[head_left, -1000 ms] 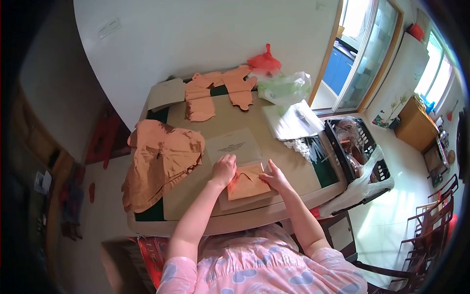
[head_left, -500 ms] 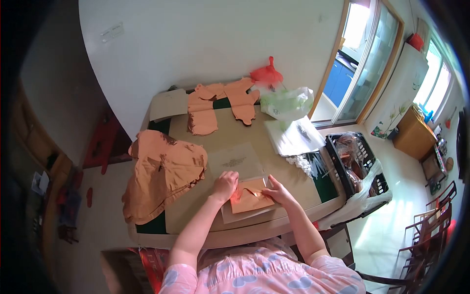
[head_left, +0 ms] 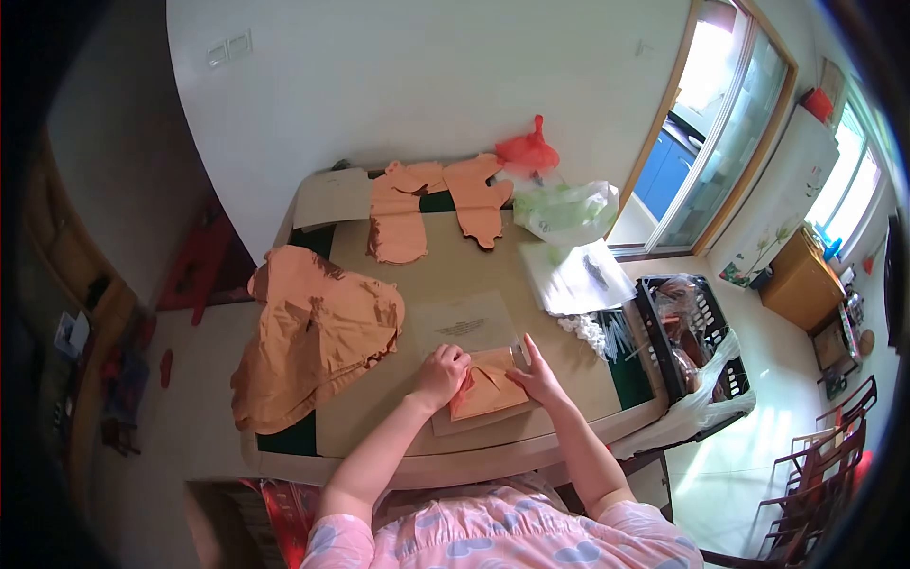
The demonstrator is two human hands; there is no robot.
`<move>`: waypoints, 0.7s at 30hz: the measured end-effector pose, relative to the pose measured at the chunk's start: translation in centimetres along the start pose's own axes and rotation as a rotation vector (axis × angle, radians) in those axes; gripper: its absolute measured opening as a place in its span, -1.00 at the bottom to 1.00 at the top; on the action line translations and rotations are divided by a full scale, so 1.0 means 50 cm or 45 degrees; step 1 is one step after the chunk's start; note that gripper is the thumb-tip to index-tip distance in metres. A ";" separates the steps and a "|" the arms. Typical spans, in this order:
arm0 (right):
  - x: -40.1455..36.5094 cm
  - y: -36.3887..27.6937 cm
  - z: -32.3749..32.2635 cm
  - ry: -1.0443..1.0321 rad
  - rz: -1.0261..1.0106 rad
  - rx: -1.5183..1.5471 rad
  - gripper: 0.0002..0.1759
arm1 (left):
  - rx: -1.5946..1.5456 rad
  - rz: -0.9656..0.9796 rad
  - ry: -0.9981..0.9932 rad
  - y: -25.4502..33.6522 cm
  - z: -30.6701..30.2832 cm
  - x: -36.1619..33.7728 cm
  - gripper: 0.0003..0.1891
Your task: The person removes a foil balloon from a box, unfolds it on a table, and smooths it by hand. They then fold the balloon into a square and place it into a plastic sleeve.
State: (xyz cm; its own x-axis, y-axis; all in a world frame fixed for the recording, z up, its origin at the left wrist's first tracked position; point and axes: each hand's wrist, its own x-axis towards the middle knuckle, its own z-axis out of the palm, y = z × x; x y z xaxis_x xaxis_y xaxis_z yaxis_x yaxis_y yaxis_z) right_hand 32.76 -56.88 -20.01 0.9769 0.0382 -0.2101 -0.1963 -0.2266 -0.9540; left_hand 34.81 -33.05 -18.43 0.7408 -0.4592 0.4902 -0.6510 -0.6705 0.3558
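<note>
My left hand [head_left: 443, 376] is closed, its curled fingers gripping the left edge of a folded orange-brown foil balloon [head_left: 488, 391]. At the packet's right edge, my right hand [head_left: 538, 377] has its thumb on the foil and its index finger stretched upward; its other fingers are partly hidden. Under the foil lies a clear plastic bag [head_left: 474, 308] with small dark print. A larger unfolded foil balloon [head_left: 318, 332] spreads over the table's left side. More flat foil balloons [head_left: 396, 228] lie at the back.
A grey-brown board [head_left: 332, 197] lies at the back left of the table [head_left: 379, 469]. To the right are a stack of clear bags [head_left: 578, 280], white straws [head_left: 619, 335], a green-white plastic bag [head_left: 569, 211] and a red bag [head_left: 527, 150]. A black crate [head_left: 675, 375] stands beside the table.
The camera view has shifted slightly. Both hands keep nearly the same hold on the folded foil balloon, whose top surface looks a little flatter.
</note>
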 end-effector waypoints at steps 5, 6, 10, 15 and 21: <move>-0.105 -0.124 -0.015 -0.164 0.208 0.086 0.04 | 0.123 0.042 0.057 0.001 0.017 -0.017 -0.92; -0.120 -0.113 -0.021 -0.247 0.043 0.075 0.04 | 0.130 0.041 0.055 0.001 0.018 -0.018 -0.92; -0.193 -0.065 -0.020 -0.213 -0.463 -0.583 0.02 | 0.138 0.042 0.047 0.007 0.012 -0.016 -0.91; -0.210 -0.075 0.035 0.075 -0.905 -1.524 -0.25 | 0.136 0.034 0.025 0.007 0.009 -0.016 -0.91; -0.158 -0.128 0.062 -0.075 -0.924 -1.182 -0.47 | -0.622 -0.510 0.443 -0.054 -0.027 -0.025 -0.88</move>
State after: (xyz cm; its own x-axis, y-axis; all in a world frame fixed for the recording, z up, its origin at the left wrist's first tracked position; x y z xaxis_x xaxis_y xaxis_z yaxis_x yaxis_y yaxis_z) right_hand 26.05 -52.73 -12.92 0.8245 0.4891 0.2847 0.5638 -0.7534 -0.3384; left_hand 35.40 -29.89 -18.92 0.8956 0.0342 0.4436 -0.4001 -0.3741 0.8366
